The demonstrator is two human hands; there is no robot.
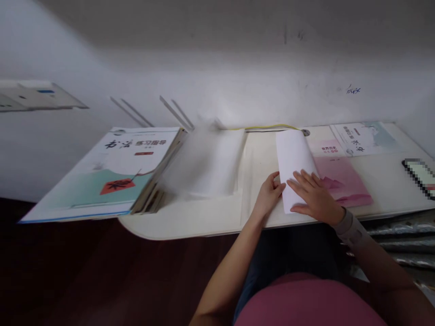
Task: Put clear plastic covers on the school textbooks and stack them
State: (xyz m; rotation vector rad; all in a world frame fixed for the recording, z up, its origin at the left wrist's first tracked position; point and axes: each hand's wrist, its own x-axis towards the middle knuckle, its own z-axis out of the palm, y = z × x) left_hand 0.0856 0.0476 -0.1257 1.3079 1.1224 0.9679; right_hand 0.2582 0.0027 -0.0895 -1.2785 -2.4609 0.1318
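A white sheet of paper (292,154), seemingly folded over lengthwise, lies on the table in front of me. At its lower left edge, my left hand (268,195) has its thumb and fingers closed on the paper. Flat across the lower right part of the sheet rests my right hand (314,195), its fingers spread and a band on the wrist. Partly under the paper's right side is a pink-covered booklet (350,185).
A thick stack of calligraphy books (112,176) overhangs the white table (190,222) at the left. Beside it lies a blurred pile of white paper (217,167). Another booklet (363,138) sits at the back right, a phone (421,176) at the right edge. A wall rises behind.
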